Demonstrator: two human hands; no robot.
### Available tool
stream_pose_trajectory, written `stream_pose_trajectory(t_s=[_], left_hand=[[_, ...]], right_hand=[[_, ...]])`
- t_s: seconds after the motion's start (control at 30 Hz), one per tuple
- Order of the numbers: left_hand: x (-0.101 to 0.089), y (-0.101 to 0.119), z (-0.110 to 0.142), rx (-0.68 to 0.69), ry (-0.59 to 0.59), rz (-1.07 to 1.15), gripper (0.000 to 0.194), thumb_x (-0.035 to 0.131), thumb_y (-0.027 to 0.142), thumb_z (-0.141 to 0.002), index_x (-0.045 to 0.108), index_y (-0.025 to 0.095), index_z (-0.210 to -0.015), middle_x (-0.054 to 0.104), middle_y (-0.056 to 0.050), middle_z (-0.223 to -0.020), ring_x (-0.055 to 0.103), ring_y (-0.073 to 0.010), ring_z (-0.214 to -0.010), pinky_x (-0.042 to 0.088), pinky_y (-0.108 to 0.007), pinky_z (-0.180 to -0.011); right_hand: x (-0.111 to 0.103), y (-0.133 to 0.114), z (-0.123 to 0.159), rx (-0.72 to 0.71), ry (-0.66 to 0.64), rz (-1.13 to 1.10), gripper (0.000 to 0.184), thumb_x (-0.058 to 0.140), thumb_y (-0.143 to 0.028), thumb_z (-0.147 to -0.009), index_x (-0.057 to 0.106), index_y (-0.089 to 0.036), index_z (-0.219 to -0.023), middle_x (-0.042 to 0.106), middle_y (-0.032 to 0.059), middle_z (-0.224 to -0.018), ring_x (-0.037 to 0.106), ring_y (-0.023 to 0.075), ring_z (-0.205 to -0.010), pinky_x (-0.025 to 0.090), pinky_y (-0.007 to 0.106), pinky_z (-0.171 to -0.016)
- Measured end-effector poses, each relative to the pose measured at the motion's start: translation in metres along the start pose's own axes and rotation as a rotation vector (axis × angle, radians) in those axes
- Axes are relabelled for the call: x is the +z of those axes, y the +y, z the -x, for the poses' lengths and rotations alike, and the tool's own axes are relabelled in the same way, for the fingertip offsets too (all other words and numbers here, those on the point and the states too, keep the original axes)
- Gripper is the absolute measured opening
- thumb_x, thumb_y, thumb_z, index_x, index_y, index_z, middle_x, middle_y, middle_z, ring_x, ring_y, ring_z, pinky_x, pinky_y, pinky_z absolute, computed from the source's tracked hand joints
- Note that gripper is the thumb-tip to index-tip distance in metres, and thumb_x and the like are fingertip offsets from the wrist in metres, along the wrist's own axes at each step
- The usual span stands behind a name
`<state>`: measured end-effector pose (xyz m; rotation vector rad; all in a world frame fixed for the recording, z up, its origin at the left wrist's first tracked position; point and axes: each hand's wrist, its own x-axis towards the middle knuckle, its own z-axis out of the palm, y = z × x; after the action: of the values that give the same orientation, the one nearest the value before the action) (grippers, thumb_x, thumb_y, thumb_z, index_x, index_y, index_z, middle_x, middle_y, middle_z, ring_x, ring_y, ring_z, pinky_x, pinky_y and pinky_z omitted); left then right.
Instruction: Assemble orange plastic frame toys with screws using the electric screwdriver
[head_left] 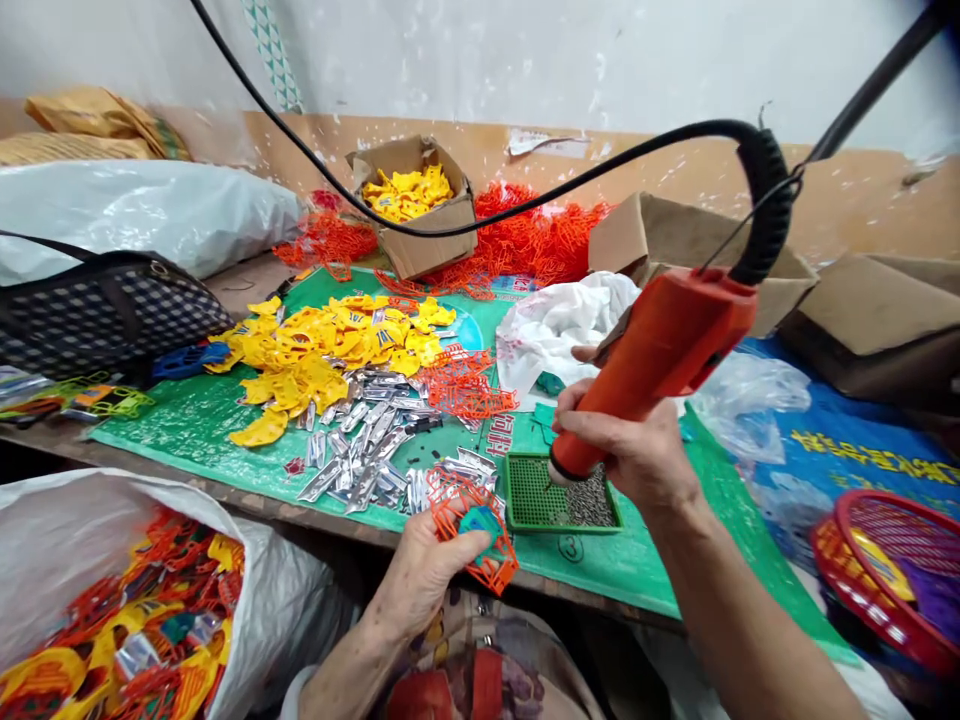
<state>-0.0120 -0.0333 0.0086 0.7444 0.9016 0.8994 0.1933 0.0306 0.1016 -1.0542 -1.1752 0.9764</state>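
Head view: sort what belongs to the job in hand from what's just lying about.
Likely part of the job:
orange frame and teal piece, in the left hand
orange-red power tool, in the right hand
green tray holding small metal bits
silver strips
yellow pieces

Seemingly just lying about:
checked bag
red basket
clear plastic bag

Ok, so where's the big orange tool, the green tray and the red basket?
Big orange tool [654,358]: head view, middle of its body.
Green tray [529,492]: head view, bare grid floor.
Red basket [862,598]: head view, outer wall.
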Motion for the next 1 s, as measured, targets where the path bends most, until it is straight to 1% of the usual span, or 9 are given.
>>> stream_pose_trajectory(t_s=[0.07, 0.13, 0.27, 0.43, 0.57, 0.67, 0.77, 0.87, 1.0], left_hand=[[-0.001, 0.0, -0.001, -0.001, -0.013, -0.001, 0.031, 0.072, 0.022, -0.076, 0.072, 0.014, -0.106, 0.074, -0.005, -0.086, 0.068, -0.021, -0.077, 0.054, -0.032, -0.075], [-0.003, -0.001, -0.003, -0.012, -0.035, -0.004, 0.031, 0.072, 0.023, -0.078, 0.071, 0.014, -0.108, 0.074, -0.006, -0.091, 0.068, -0.0231, -0.083, 0.053, -0.034, -0.08], [-0.004, -0.002, -0.004, -0.064, -0.021, 0.02, 0.034, 0.073, 0.024, -0.079, 0.071, 0.018, -0.112, 0.075, -0.006, -0.099, 0.068, -0.0236, -0.089, 0.053, -0.036, -0.085], [0.0, 0.002, -0.004, -0.094, 0.007, 0.046, 0.039, 0.077, 0.024, -0.075, 0.07, 0.017, -0.112, 0.077, -0.006, -0.093, 0.07, -0.0217, -0.08, 0.056, -0.033, -0.078], [0.002, 0.004, -0.005, -0.136, 0.013, 0.088, 0.04, 0.077, 0.023, -0.074, 0.07, 0.015, -0.113, 0.077, -0.008, -0.094, 0.072, -0.0229, -0.081, 0.057, -0.036, -0.08], [0.005, 0.006, -0.006, -0.166, 0.048, 0.114, 0.042, 0.079, 0.023, -0.071, 0.07, 0.015, -0.111, 0.077, -0.008, -0.092, 0.072, -0.0217, -0.073, 0.058, -0.035, -0.074], [0.011, 0.011, -0.005, -0.179, 0.06, 0.116, 0.041, 0.081, 0.022, -0.068, 0.071, 0.015, -0.107, 0.077, -0.007, -0.087, 0.072, -0.0219, -0.071, 0.059, -0.034, -0.071], [0.015, 0.014, -0.005, -0.183, 0.047, 0.141, 0.039, 0.082, 0.021, -0.066, 0.072, 0.016, -0.104, 0.077, -0.007, -0.088, 0.072, -0.0224, -0.072, 0.059, -0.034, -0.071], [0.011, 0.013, -0.007, -0.181, 0.04, 0.185, 0.034, 0.082, 0.021, -0.067, 0.074, 0.016, -0.1, 0.077, -0.007, -0.087, 0.071, -0.0208, -0.069, 0.06, -0.032, -0.068]], right_hand=[[0.002, 0.006, 0.009, 0.005, 0.044, 0.022, 0.018, 0.077, -0.021, -0.063, 0.064, -0.019, -0.075, 0.065, -0.0013, -0.067, 0.06, 0.014, -0.058, 0.052, 0.031, -0.056], [0.002, 0.01, 0.016, 0.004, 0.076, 0.033, 0.015, 0.076, -0.021, -0.064, 0.064, -0.02, -0.072, 0.064, -0.0014, -0.066, 0.059, 0.0142, -0.057, 0.051, 0.031, -0.055], [-0.002, 0.015, 0.025, -0.003, 0.102, 0.016, 0.013, 0.074, -0.022, -0.066, 0.062, -0.02, -0.069, 0.063, -0.0016, -0.064, 0.057, 0.0137, -0.055, 0.049, 0.03, -0.052], [-0.007, 0.019, 0.032, -0.007, 0.11, 0.041, 0.012, 0.073, -0.02, -0.066, 0.062, -0.019, -0.068, 0.062, -0.0017, -0.064, 0.057, 0.0139, -0.057, 0.05, 0.032, -0.059], [-0.009, 0.024, 0.035, 0.0, 0.138, 0.017, 0.013, 0.074, -0.021, -0.066, 0.061, -0.02, -0.069, 0.062, -0.0021, -0.063, 0.056, 0.0139, -0.055, 0.049, 0.033, -0.057], [-0.01, 0.026, 0.034, -0.005, 0.149, 0.015, 0.014, 0.073, -0.021, -0.066, 0.06, -0.02, -0.066, 0.062, -0.0015, -0.062, 0.056, 0.0145, -0.056, 0.051, 0.034, -0.058], [-0.01, 0.023, 0.031, -0.019, 0.141, 0.009, 0.014, 0.073, -0.02, -0.066, 0.059, -0.021, -0.063, 0.061, -0.0015, -0.062, 0.056, 0.015, -0.057, 0.051, 0.034, -0.058], [-0.008, 0.019, 0.028, -0.011, 0.146, -0.035, 0.013, 0.073, -0.019, -0.065, 0.061, -0.02, -0.062, 0.061, -0.0013, -0.062, 0.057, 0.0152, -0.057, 0.049, 0.033, -0.056], [-0.004, 0.015, 0.025, 0.014, 0.181, -0.057, 0.014, 0.076, -0.019, -0.063, 0.063, -0.02, -0.064, 0.062, -0.0016, -0.063, 0.056, 0.0138, -0.055, 0.048, 0.031, -0.055]])
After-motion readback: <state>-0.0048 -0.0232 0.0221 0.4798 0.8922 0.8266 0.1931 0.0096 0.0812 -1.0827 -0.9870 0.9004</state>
